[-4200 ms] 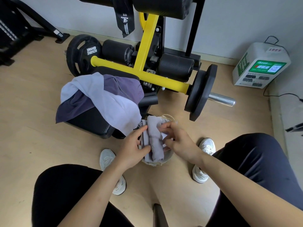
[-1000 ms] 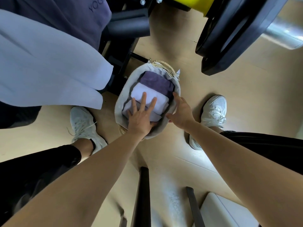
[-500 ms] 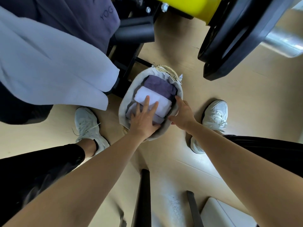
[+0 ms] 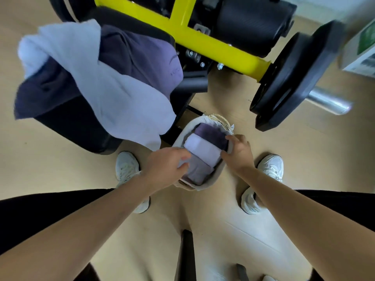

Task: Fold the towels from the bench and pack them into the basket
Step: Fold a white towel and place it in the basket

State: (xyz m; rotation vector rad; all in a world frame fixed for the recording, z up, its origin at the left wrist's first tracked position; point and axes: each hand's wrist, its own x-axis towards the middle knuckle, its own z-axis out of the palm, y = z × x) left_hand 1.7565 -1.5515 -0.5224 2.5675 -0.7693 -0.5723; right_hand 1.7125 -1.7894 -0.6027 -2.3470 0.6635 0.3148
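Observation:
The basket stands on the floor between my feet, holding three folded towels: a dark purple one at the far end, a pale lavender one in the middle and a grey-purple one nearest me. My left hand hovers over the basket's left rim with loosely curled fingers, holding nothing. My right hand holds the right rim, thumb inside against the lavender towel. Unfolded towels lie on the bench: a pale one draped over darker purple ones.
The yellow frame of the gym machine and a black weight plate on a steel bar stand just beyond the basket. My white shoes flank the basket. A white box sits at the far right.
My left hand has lifted off the folded towels and moved to the basket's left rim. My right hand stays on the right rim. My view has tilted up toward the bench.

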